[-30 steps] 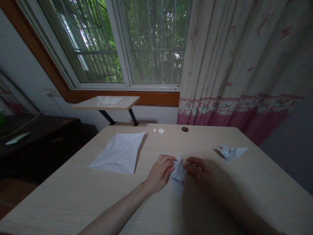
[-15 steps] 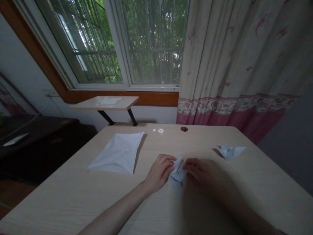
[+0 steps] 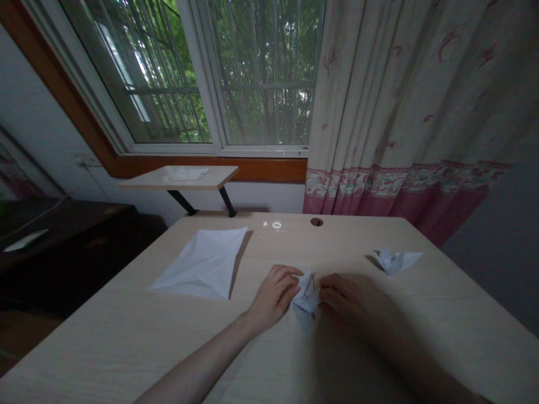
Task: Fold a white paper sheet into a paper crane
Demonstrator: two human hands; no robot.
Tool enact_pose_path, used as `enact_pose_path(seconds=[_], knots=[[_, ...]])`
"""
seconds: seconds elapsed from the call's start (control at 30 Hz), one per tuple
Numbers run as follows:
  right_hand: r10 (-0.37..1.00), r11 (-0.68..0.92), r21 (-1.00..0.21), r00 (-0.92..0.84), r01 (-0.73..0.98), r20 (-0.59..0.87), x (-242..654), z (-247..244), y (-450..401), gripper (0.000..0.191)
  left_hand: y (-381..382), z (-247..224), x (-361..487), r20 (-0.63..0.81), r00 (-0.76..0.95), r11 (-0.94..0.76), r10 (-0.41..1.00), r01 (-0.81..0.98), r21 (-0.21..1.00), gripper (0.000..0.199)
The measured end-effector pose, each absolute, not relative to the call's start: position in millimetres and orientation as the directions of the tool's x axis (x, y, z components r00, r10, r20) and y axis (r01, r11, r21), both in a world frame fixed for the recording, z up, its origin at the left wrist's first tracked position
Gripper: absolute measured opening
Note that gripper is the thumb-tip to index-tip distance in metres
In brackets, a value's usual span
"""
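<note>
A small folded white paper (image 3: 306, 303) lies on the pale wooden table between my two hands, with one pointed end toward me. My left hand (image 3: 275, 296) has its fingers closed on the paper's left edge. On the other side, my right hand (image 3: 340, 296) pinches the paper's right edge, its fingertips partly in shadow. A creased white sheet (image 3: 204, 264) rests flat to the left of my hands. Toward the right, a folded paper figure (image 3: 394, 260) with pointed ends stands on the table.
A raised shelf (image 3: 219, 178) on black supports stands at the table's back left, bearing white paper (image 3: 187, 174). A round hole (image 3: 316, 222) is near the back edge of the table (image 3: 236, 353). A curtain (image 3: 370, 112) hangs behind, beside the window.
My right hand has shifted slightly toward me, and the right part of the folded paper has moved with it. My left hand has stayed in nearly the same place.
</note>
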State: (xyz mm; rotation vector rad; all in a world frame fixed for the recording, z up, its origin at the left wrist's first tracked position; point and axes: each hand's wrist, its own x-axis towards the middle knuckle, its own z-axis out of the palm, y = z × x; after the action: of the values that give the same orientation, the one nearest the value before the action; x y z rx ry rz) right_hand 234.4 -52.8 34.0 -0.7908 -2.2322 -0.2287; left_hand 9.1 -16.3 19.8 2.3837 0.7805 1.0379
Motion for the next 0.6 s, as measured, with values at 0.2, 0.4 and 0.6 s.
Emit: enact_pose_path(seconds=[0.2, 0.4, 0.6], knots=[[0.524, 0.790, -0.170, -0.506, 0.589, 0.685, 237.7, 22.9, -48.9, 0.015, -16.9, 20.3, 9.0, 0.544, 0.563, -0.772, 0.622, 0.323, 0.548, 0.013], [0.638, 0.752, -0.359, -0.473, 0.553, 0.608, 240.6, 12.1, -45.0, 0.025, -18.3, 20.4, 7.4, 0.591, 0.550, -0.802, 0.590, 0.316, 0.507, 0.010], [0.643, 0.744, -0.386, -0.428, 0.545, 0.636, 240.7, 1.6, -41.8, 0.024, -19.7, 20.5, 6.2, 0.635, 0.539, -0.830, 0.554, 0.305, 0.466, 0.010]])
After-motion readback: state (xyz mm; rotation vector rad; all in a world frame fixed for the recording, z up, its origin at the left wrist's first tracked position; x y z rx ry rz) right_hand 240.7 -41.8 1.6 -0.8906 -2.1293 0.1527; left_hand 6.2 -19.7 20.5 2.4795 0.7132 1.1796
